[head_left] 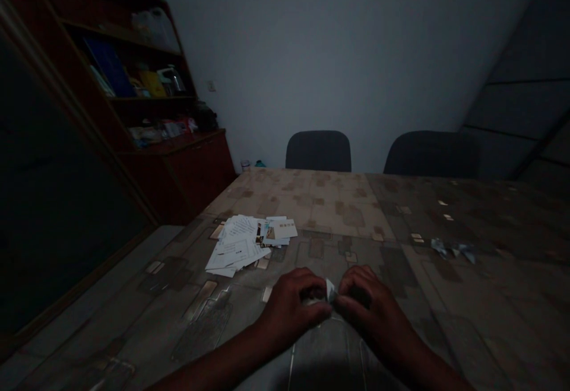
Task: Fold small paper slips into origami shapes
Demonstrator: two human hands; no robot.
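Note:
Between my two hands is a small folded piece of white paper [330,290], pinched at the fingertips above the near part of the table. My left hand [296,299] has its thumb and fingers closed on the paper's left side. From the other side, my right hand [367,299] pinches it with thumb and curled fingers. Much of the paper is hidden by the fingers. Left of my hands lies a loose pile of printed papers and cards [240,245]. Several small folded paper pieces [453,250] rest on the table to the right.
A patterned cloth covers the table [307,192]. Two dark chairs [318,151] stand at its far edge, against a pale wall. On the left is a wooden shelf cabinet [191,168] with a blue folder [111,66] and other household items. The room is dim.

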